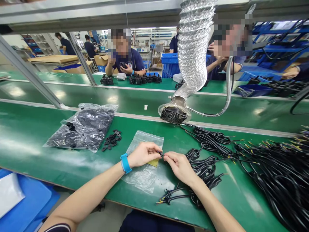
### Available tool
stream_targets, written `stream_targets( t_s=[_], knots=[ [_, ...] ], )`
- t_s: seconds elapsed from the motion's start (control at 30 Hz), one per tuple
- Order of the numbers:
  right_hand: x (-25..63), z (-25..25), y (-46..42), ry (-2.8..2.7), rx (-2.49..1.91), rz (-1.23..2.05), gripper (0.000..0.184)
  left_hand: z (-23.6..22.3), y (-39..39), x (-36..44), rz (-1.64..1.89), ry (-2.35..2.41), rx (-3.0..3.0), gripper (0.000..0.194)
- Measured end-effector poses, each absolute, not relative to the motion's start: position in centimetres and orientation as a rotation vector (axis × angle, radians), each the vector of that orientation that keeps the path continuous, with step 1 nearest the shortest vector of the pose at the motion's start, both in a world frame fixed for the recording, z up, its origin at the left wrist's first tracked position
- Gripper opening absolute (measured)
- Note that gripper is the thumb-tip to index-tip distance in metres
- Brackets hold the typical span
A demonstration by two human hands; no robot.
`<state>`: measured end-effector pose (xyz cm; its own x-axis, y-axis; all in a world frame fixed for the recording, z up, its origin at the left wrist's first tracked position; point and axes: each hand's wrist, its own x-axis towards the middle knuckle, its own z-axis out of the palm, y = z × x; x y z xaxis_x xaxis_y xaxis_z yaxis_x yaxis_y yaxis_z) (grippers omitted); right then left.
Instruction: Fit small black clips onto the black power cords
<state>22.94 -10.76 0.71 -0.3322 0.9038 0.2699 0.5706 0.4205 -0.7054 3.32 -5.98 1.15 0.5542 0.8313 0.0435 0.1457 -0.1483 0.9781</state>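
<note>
My left hand (144,154), with a blue band at the wrist, pinches a small black plastic part (161,154). My right hand (180,165) meets it from the right, its thumb and fingertips closed on a black cable (163,155) at that part. Fingers hide most of both pieces. Under my hands lie a clear zip bag (147,138) and a small yellow piece (154,162). Coiled black cables (205,166) rest beside and beyond my right hand. Nearer me, cable ends (167,197) with yellow wires carry black parts. Loose black parts (112,140) lie left of my left hand.
A big clear bag of black parts (84,127) sits on the green table (21,138) at left. A large cable heap (272,180) fills the right. An extraction fan (175,115) hangs from a silver duct (193,48). Co-workers sit across the bench. A blue bin (31,199) stands lower left.
</note>
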Motion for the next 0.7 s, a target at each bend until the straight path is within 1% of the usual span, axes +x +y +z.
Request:
stream_targets(
  t_s=[0.13,0.33,0.53,0.7],
  knots=[
    [23.0,0.7,-10.8,-2.046,-1.245,0.711,0.045,1.8,-6.0,3.2,0.749,0.786,1.807,0.018],
    [22.7,1.0,-10.8,-1.971,-1.212,0.776,0.046,2.4,-5.4,2.7,0.703,0.647,1.797,0.020],
    [22.7,0.7,-10.8,-1.920,-1.215,0.860,0.048,2.0,-5.7,3.1,0.767,0.684,1.864,0.017],
    [22.8,0.6,-10.6,-1.800,-1.192,1.002,0.047,2.0,-6.7,4.2,0.908,0.723,1.996,0.014]
  ],
)
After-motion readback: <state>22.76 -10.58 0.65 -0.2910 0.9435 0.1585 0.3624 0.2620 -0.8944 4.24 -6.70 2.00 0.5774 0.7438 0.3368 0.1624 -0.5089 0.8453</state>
